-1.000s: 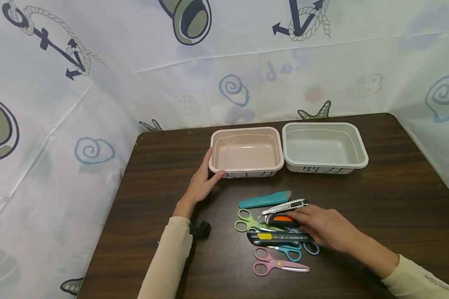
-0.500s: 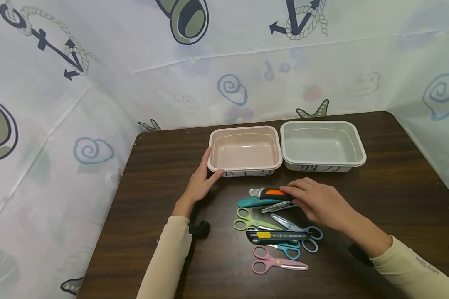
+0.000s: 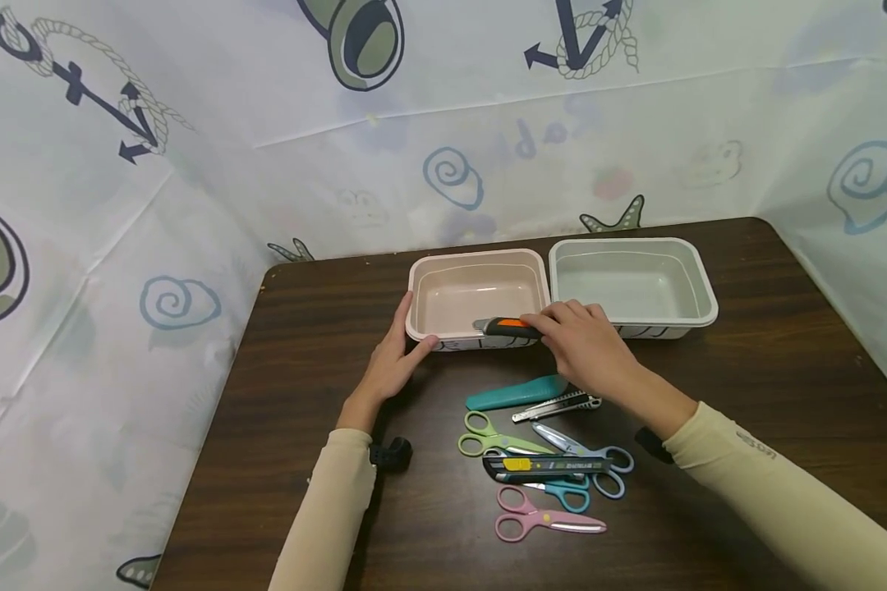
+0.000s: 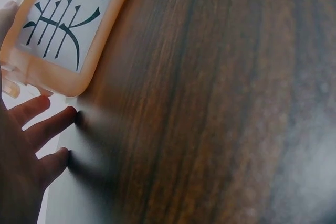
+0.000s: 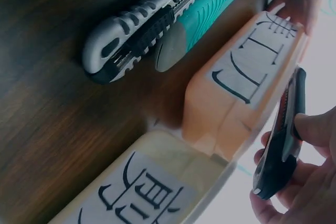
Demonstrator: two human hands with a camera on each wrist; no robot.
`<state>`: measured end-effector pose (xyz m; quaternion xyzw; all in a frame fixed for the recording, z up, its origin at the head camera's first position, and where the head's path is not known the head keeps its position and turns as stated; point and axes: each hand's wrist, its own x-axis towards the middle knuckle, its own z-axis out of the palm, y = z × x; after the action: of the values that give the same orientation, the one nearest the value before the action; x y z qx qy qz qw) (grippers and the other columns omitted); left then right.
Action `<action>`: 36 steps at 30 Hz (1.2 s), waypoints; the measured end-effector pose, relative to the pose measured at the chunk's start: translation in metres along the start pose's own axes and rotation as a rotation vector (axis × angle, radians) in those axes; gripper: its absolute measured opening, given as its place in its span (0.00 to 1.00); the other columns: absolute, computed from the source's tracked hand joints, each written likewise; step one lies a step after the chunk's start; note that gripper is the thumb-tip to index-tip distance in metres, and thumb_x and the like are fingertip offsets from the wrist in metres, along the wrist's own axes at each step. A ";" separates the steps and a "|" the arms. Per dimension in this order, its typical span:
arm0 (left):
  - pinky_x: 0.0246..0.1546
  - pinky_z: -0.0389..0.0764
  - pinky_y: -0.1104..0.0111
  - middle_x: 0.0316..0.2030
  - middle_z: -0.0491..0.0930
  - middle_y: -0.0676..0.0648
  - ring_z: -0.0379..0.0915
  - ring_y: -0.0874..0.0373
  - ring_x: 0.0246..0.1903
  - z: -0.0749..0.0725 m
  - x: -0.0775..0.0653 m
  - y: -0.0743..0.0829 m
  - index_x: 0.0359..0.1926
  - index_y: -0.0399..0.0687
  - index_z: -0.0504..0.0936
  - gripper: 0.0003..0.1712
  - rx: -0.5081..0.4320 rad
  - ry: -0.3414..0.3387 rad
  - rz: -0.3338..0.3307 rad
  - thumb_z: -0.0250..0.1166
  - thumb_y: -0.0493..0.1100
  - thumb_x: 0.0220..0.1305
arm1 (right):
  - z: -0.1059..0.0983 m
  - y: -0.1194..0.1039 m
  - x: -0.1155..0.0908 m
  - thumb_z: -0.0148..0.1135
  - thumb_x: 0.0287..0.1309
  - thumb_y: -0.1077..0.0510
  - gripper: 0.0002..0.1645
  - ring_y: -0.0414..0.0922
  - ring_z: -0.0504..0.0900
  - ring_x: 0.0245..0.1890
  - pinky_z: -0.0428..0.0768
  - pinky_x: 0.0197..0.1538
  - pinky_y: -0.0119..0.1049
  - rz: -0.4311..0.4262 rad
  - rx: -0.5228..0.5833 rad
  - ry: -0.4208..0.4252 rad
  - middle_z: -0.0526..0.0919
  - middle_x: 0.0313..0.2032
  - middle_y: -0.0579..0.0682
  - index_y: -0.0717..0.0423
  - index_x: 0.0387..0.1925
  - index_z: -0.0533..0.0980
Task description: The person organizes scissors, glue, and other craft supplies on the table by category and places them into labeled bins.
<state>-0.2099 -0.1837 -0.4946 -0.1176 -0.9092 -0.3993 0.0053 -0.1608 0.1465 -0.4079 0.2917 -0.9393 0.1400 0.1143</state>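
My right hand (image 3: pixel 585 345) pinches a black and orange utility knife (image 3: pixel 508 327) by its handle end. The knife lies level over the front rim of the pink plastic box (image 3: pixel 480 261), its tip pointing left. In the right wrist view thumb and fingers grip the utility knife (image 5: pixel 283 135) beside the box rims. My left hand (image 3: pixel 388 361) rests against the pink box's front left corner, thumb at the front rim and index finger along the side. The left wrist view shows the left hand's other fingers (image 4: pixel 52 127) spread below the box (image 4: pixel 58 74).
Right of the pink box stands a pale grey-green box (image 3: pixel 628 316). In front lie a teal cutter (image 3: pixel 513 394), a silver cutter (image 3: pixel 554 406), a black and yellow cutter (image 3: pixel 547 468), green scissors (image 3: pixel 480 433), grey-blue scissors (image 3: pixel 609 472), blue scissors (image 3: pixel 571 495) and pink scissors (image 3: pixel 535 519).
My right hand has lifted the orange and black utility knife off the pile and carried it up and left to the pink box's front rim. The left hand has kept its place.
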 end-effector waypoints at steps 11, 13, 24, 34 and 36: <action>0.59 0.61 0.39 0.75 0.49 0.54 0.56 0.44 0.69 0.001 0.000 0.001 0.76 0.80 0.36 0.49 0.016 -0.007 -0.004 0.54 0.72 0.64 | 0.017 0.002 0.043 0.53 0.68 0.62 0.24 0.54 0.75 0.48 0.69 0.49 0.51 -0.071 -0.044 -0.164 0.80 0.46 0.53 0.51 0.63 0.73; 0.60 0.61 0.39 0.75 0.49 0.54 0.57 0.44 0.69 0.001 0.000 0.002 0.76 0.80 0.36 0.49 0.011 -0.010 -0.007 0.54 0.72 0.64 | 0.021 0.003 0.050 0.51 0.69 0.61 0.22 0.53 0.76 0.47 0.70 0.50 0.51 -0.083 -0.030 -0.208 0.81 0.44 0.53 0.51 0.62 0.75; 0.60 0.60 0.38 0.76 0.48 0.54 0.55 0.45 0.70 0.001 0.002 0.002 0.76 0.79 0.35 0.49 0.019 -0.018 -0.001 0.54 0.72 0.64 | 0.030 0.011 0.076 0.44 0.73 0.64 0.20 0.55 0.78 0.52 0.71 0.58 0.50 -0.132 0.262 -0.343 0.81 0.50 0.60 0.65 0.59 0.74; 0.59 0.62 0.39 0.75 0.50 0.52 0.57 0.43 0.69 0.000 0.001 0.001 0.76 0.79 0.34 0.48 0.025 -0.019 0.010 0.54 0.71 0.65 | 0.035 0.013 0.076 0.43 0.77 0.49 0.24 0.50 0.78 0.53 0.71 0.59 0.48 -0.138 0.274 -0.364 0.81 0.51 0.54 0.59 0.58 0.77; 0.59 0.62 0.39 0.75 0.50 0.52 0.57 0.43 0.69 0.000 0.002 0.001 0.76 0.79 0.34 0.48 0.027 -0.018 0.013 0.54 0.71 0.65 | 0.036 0.012 0.075 0.43 0.76 0.47 0.24 0.49 0.78 0.51 0.72 0.58 0.47 -0.141 0.261 -0.363 0.81 0.48 0.52 0.56 0.56 0.79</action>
<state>-0.2117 -0.1826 -0.4942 -0.1271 -0.9137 -0.3860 0.0013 -0.2328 0.1056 -0.4217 0.3892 -0.8957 0.1972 -0.0854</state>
